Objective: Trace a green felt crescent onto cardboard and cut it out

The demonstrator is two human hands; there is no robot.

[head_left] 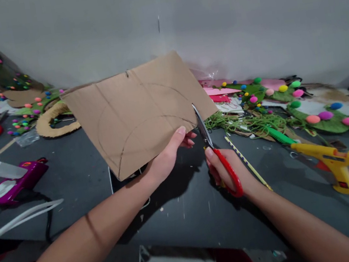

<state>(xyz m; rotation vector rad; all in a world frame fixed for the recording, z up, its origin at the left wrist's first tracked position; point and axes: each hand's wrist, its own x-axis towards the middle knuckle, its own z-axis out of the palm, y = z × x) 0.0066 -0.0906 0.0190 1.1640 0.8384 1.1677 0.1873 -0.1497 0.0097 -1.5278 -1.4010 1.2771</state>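
A flat brown cardboard sheet with curved pencil or pen lines is held up above the table, tilted toward me. My left hand grips its lower edge, thumb on the front and fingers behind. My right hand is closed round the red handles of a pair of scissors. The blades point up at the sheet's lower right part, with one blade lying over its face near the end of the drawn arc. Part of the other blade is hidden.
On the dark table lie a yellow glue gun at right, a purple glue gun at left, a patterned pencil-like stick, green shredded strands, a tan ring-like piece and pom-pom-covered green pieces. A grey wall stands behind.
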